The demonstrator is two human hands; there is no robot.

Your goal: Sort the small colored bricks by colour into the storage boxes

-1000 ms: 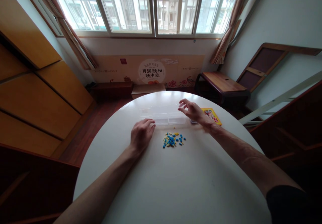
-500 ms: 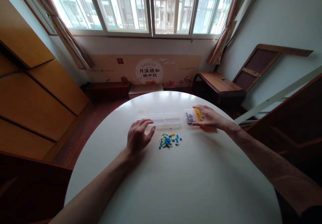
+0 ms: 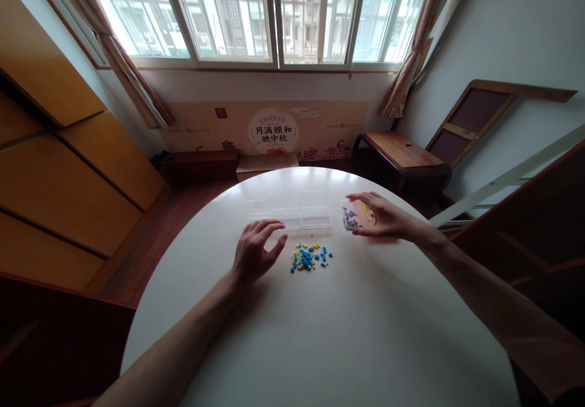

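Clear box (image 3: 351, 215) is pinched by right hand (image 3: 384, 218), tray (image 3: 316, 219) and bricks (image 3: 304, 259) separating it from spread-fingered left hand (image 3: 253, 251).

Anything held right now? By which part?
The right grip holds the small clear box of dark pieces by its near and far edges. The left grip holds nothing visible.

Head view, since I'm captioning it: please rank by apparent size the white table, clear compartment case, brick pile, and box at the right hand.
White table
Clear compartment case
Unranked: brick pile and box look close, and the right hand partly covers the box.
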